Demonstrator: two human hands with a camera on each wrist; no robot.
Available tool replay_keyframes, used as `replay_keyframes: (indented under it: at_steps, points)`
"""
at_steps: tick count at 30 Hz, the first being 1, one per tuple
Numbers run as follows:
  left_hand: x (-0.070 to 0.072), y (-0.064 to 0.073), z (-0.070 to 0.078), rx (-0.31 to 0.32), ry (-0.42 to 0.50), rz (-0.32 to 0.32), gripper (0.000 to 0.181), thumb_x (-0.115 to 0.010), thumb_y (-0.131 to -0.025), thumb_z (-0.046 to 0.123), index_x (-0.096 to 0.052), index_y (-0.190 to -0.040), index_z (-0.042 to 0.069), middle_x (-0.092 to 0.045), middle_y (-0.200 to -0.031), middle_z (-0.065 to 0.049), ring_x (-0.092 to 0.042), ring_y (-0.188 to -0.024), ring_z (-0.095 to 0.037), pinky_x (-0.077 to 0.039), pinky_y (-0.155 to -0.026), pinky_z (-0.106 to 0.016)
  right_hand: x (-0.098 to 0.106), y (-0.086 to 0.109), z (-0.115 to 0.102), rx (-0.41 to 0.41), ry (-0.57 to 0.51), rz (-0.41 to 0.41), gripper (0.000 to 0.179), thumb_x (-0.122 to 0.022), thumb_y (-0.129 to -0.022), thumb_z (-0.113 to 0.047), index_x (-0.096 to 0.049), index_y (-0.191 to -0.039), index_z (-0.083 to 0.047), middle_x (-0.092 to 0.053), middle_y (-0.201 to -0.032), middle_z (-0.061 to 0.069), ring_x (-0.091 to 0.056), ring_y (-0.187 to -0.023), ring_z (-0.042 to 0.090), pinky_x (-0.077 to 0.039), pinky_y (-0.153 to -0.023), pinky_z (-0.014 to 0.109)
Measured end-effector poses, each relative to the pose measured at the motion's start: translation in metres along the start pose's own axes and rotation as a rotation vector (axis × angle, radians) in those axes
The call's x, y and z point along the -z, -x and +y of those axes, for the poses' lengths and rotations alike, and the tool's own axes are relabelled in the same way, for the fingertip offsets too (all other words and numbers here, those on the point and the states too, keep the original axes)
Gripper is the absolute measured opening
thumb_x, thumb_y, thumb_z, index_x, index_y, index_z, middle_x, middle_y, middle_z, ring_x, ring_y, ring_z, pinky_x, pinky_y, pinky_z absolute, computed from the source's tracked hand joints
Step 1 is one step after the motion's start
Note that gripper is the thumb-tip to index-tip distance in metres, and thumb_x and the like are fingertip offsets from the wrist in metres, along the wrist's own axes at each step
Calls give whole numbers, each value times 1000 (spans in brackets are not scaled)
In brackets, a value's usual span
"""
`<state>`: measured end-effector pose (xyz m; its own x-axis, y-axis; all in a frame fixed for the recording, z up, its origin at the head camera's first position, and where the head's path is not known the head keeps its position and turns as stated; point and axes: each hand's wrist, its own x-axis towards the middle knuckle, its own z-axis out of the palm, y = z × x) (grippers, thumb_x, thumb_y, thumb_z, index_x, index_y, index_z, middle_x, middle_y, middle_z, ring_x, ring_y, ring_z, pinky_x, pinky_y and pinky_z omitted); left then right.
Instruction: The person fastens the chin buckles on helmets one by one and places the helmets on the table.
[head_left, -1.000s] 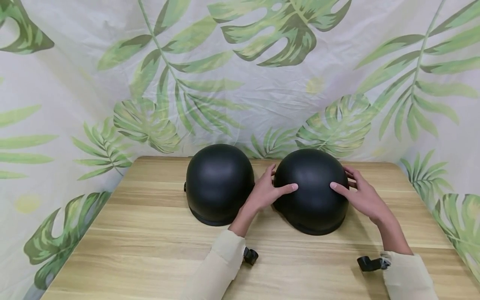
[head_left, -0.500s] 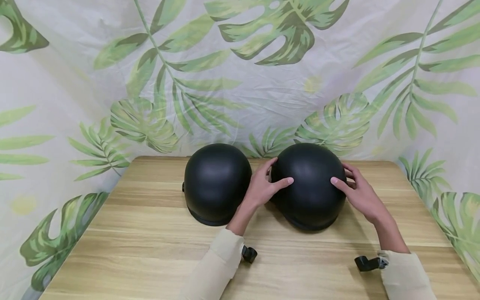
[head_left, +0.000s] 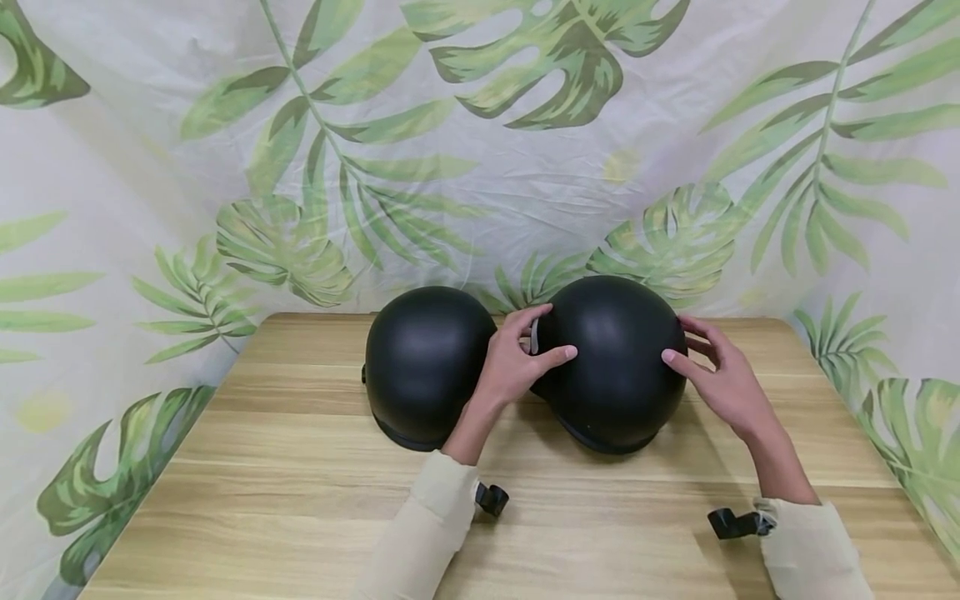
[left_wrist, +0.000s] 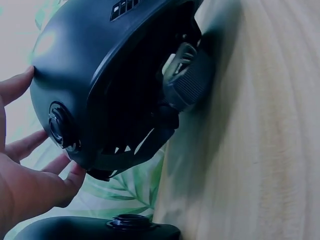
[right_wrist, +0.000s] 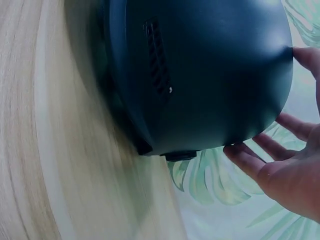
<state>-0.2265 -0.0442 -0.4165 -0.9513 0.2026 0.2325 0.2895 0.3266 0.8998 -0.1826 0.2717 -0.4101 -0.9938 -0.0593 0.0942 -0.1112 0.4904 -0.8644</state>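
Observation:
Two black helmets are at the table's far side, domes up. Both hands grip the right-hand helmet [head_left: 615, 367] from its sides, thumbs on the near face of the dome. My left hand [head_left: 513, 358] holds its left side, in the gap beside the other helmet [head_left: 423, 367]; my right hand [head_left: 723, 379] holds its right side. In the left wrist view the held helmet is tilted, baring its dark inside and a strap with a padded cup [left_wrist: 187, 82]. A round knob [left_wrist: 60, 127] sits near those fingers. A slotted vent [right_wrist: 157, 60] shows in the right wrist view.
The wooden table [head_left: 300, 500] backs onto a leaf-printed cloth [head_left: 510, 192]. The unheld helmet stands close to my left wrist. Black wrist mounts [head_left: 491, 500] stick out from both sleeves.
The held helmet has risen and shifted slightly left, and both hands have moved with it. Its left edge has come nearer the other helmet, which stays on the table.

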Motion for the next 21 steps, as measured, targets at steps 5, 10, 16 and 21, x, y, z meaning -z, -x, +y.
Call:
replay_keyframes:
  at_steps: [5,10,16,21]
  points:
    - [5,-1,5,-36,6,50,70,-92,-85,33,-66,-149,20,-56,-155,-9,-68,-115,-29,-60,-99,-43,-1,1,-4,45,-27,25,66,-69,-107,-30,-43,-165,-14,-41,-169,17,-45,-149,43,-46,-89,4]
    - [7,-1,10,-41,24,74,68,-93,-84,29,-69,-146,18,-56,-154,-9,-69,-110,-29,-59,-98,-41,-3,2,-9,73,-43,58,59,-69,-107,-27,-49,-161,-12,-47,-165,15,-50,-147,24,-47,-95,3]
    - [9,-1,15,-62,27,68,67,-94,-84,27,-70,-145,15,-57,-154,-7,-70,-113,-28,-58,-97,-39,-5,4,-12,88,5,83,65,-73,-104,-29,-48,-161,-12,-47,-164,16,-47,-150,36,-44,-98,0]
    - [14,0,20,-125,32,74,60,-92,-86,22,-71,-142,11,-61,-154,-8,-68,-119,-28,-58,-97,-42,-5,5,-11,65,10,56,67,-71,-106,-31,-43,-164,-12,-44,-166,16,-45,-151,41,-43,-96,0]
